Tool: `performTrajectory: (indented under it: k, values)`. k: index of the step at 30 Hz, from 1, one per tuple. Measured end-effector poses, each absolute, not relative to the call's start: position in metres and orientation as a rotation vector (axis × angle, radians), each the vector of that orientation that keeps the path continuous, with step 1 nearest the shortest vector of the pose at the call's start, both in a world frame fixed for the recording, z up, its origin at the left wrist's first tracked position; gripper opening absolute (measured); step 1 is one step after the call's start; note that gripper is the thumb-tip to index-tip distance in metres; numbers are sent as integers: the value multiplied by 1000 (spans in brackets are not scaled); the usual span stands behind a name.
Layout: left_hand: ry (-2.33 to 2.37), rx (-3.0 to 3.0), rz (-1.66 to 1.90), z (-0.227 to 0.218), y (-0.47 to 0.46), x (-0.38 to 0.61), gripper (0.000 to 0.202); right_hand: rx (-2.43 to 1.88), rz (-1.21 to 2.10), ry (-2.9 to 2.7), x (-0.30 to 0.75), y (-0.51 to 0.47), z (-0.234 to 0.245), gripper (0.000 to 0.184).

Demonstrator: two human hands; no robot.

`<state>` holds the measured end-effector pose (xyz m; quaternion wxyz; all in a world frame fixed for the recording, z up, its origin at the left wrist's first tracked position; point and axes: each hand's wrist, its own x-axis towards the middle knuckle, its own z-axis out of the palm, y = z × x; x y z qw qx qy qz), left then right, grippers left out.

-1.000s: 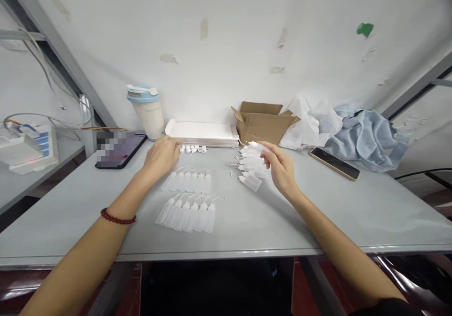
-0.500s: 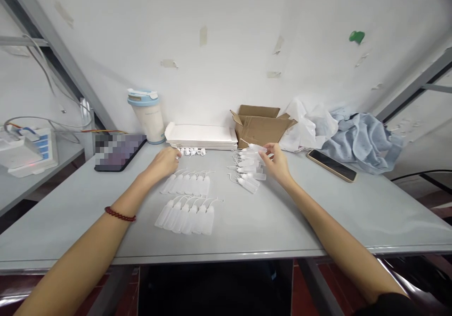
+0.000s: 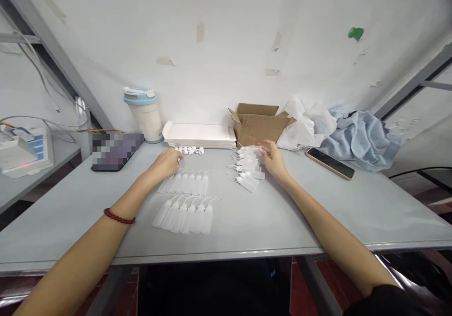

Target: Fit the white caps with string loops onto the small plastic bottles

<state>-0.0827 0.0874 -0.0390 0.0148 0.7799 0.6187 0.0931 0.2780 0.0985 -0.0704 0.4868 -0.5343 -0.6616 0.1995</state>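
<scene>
While the left hand sits curled by the little caps, can't tell if it's gripping one. The right hand pinches a bottle atop the loose pile.

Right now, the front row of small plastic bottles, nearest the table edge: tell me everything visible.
The front row of bottles is roughly six translucent white plastic squeeze bottles with thin curved nozzles, lying flat, side by side and touching, nozzles toward the wall. It rests on the grey table, just in front of a matching second row. No hand touches it; the left hand is nearest.
</scene>
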Motion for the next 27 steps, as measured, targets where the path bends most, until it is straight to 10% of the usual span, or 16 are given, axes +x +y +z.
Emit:
performTrajectory:
  k: [13,27]
  values:
    - [1909,2436,281,-38,85,-83,41,-1275,175,-1690,253,54,-33,15]
    - [1874,2421,247,-31,72,-69,28,-652,798,-2650,191,-24,-28,31]
